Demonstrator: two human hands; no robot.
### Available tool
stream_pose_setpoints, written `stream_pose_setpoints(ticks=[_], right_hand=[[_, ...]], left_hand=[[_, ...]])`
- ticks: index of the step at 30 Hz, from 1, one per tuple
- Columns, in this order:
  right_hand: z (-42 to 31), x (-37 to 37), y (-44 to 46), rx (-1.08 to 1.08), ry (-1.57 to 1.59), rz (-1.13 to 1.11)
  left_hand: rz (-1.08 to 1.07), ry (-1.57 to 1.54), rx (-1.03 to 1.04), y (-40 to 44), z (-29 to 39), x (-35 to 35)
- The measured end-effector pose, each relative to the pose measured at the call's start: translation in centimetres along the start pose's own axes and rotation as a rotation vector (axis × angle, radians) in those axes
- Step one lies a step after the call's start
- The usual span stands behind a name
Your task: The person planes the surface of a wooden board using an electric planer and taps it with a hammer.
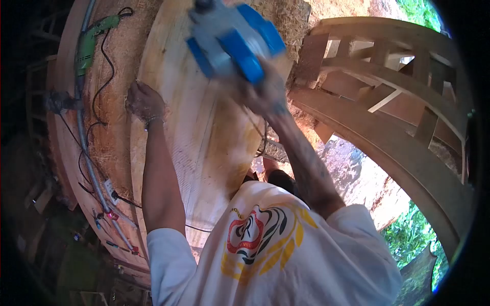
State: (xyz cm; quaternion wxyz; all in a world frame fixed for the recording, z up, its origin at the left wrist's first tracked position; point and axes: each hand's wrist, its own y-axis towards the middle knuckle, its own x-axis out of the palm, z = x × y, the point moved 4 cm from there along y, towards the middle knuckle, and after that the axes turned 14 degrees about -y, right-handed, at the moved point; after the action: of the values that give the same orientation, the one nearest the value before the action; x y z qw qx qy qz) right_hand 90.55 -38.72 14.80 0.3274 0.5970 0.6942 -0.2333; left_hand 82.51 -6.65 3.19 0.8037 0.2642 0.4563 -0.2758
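My right hand (265,92) is wrapped round a blue and grey power planer (232,43), smeared by motion, over the far part of a wide pale wooden board (204,137). Its underside and exact contact with the wood cannot be made out. At the board's left edge, my left hand (145,103) has its fingers curled over the rim. Fine ripple marks and darker streaks show on the board's surface.
Wood shavings (120,66) lie along the left side. A green corded power tool (92,46), a metal clamp bar (81,107) and loose black cable (109,71) are there too. On the right stands a slatted wooden frame (388,112).
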Motion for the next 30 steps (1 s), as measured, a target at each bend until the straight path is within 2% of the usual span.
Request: stream_pose_setpoints(ticks=[2,3,5,8,11,14,16,18,20,23,24,26,27,29,30], right_hand=[[1.4,-4.4,-4.9,0.256,0.163,-0.109],[2.9,-5.7,-7.5,0.404,0.1,-0.196],[7.0,-6.4,-12.4,0.438,0.133,-0.139],[6.1,-7.9,-12.2,0.52,0.161,-0.2],[5.9,-6.8,-8.4,0.378,0.055,-0.168],[6.1,-4.9,-1.2,0.246,0.135,-0.1],[4.7,-3.4,5.4,0.11,0.02,-0.031],[3.5,-1.6,11.8,-0.222,-0.096,0.182],[3.7,-0.6,16.4,-0.118,-0.036,0.054],[3.0,-0.2,19.0,-0.086,-0.134,0.011],[2.6,-1.0,17.9,-0.178,-0.03,0.033],[5.1,-1.3,13.9,-0.223,-0.067,0.062],[5.4,-2.2,10.8,-0.177,-0.002,0.023],[6.7,-4.6,2.8,0.075,0.012,-0.167],[6.5,-5.7,-0.7,0.136,0.039,-0.188]], left_hand=[[0.013,-0.004,-0.017,0.3,0.1,-0.1],[-0.004,-0.027,-0.031,0.4,-0.2,-0.1],[-0.006,-0.046,-0.036,0.5,0.1,-0.1],[0.032,-0.006,-0.009,0.3,0.1,-0.1],[0.0,-0.009,-0.052,0.4,-0.1,0.2],[0.007,0.006,-0.023,0.3,-0.2,0.0],[0.011,0.032,-0.015,0.3,-0.4,0.2],[0.02,0.024,0.001,0.3,-0.3,-0.1],[0.03,-0.024,0.017,0.2,0.7,-0.7],[0.051,-0.081,0.041,0.2,0.3,-0.4],[0.026,-0.088,0.005,-0.1,0.1,-0.4],[-0.005,-0.108,-0.068,0.2,1.3,-1.0],[0.01,-0.088,-0.053,0.1,0.9,-0.8],[0.044,-0.056,-0.02,0.4,-0.3,0.1],[0.034,-0.05,-0.007,0.5,-0.4,0.4]])
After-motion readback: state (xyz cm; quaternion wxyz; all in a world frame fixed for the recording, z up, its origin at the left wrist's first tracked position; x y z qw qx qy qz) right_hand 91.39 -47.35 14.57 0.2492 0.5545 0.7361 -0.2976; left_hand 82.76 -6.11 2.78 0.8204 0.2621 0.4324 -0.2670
